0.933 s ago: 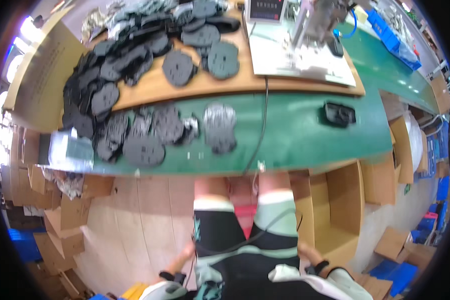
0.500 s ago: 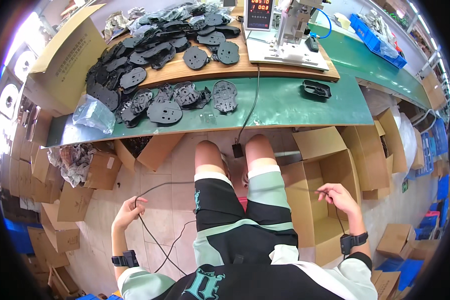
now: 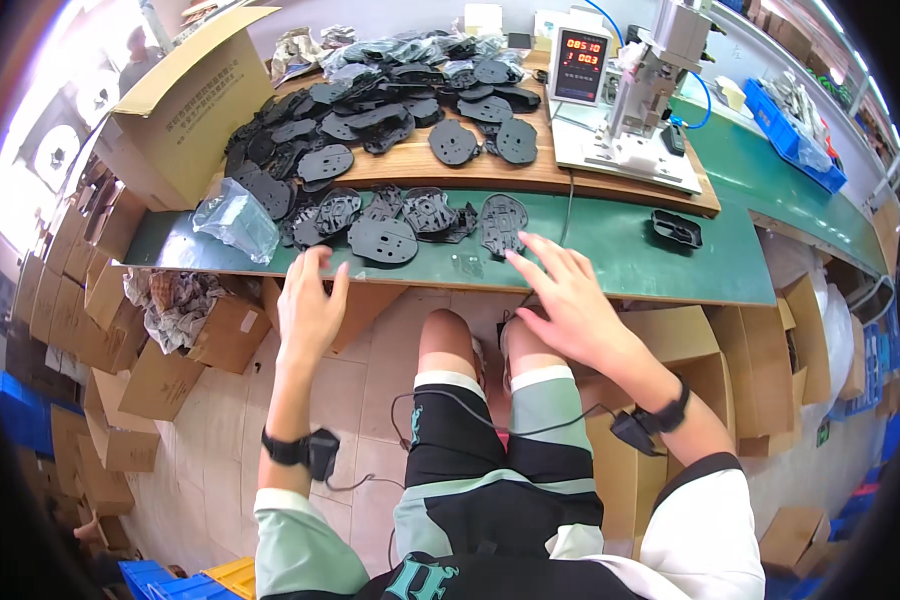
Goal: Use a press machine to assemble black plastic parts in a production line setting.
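Over the front edge of the green bench point(image 3: 620, 255), my left hand point(image 3: 311, 300) reaches forward with thumb and fingers apart and nothing in it. Several black plastic shells and an oval black plate point(image 3: 383, 241) lie just beyond its fingertips. My right hand point(image 3: 573, 295) is spread out and holds nothing. Its fingertips are at the near end of a ribbed black plastic shell point(image 3: 503, 222); whether they touch it, I cannot tell. From the black wrist straps on both forearms, a dark cable point(image 3: 500, 432) hangs loose across my lap.
A pile of black plates point(image 3: 370, 125) covers a wooden board point(image 3: 410, 168). Beside it stand a bench press point(image 3: 635, 110) and a box with a red display point(image 3: 578, 65). A black tray point(image 3: 676, 229) lies at right. Clear plastic bag point(image 3: 238, 222) and carton point(image 3: 195, 110) stand left.
Both hands have let go of the cable and moved forward from beside my legs to the bench edge. The cable has dropped over my thighs. My view has shifted slightly.
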Demonstrator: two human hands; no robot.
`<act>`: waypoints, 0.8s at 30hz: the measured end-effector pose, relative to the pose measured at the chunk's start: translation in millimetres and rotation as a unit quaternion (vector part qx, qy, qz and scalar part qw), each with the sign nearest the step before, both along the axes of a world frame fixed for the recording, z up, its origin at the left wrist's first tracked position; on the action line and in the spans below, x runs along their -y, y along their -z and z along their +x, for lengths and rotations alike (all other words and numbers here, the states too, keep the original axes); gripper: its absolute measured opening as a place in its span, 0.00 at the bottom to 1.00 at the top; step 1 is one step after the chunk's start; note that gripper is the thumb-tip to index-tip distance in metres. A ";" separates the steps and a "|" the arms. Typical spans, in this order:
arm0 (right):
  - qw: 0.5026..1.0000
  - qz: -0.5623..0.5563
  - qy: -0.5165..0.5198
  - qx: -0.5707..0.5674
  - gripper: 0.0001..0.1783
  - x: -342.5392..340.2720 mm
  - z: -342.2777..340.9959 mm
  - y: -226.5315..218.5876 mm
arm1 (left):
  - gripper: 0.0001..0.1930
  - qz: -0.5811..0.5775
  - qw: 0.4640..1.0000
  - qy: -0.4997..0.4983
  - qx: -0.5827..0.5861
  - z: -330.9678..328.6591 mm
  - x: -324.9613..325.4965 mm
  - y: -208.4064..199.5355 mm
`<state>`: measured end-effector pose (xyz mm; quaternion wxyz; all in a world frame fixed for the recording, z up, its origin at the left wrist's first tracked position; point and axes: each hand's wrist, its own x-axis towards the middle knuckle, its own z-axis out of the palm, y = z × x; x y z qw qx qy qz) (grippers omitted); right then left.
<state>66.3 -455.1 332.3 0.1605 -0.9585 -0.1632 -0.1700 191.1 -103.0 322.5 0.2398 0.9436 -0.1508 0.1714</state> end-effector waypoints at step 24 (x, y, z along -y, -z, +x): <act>0.964 0.058 0.140 0.220 0.28 138.8 -10.8 -16.3 | 0.15 -0.314 0.937 0.151 -0.005 17.7 71.2 8.2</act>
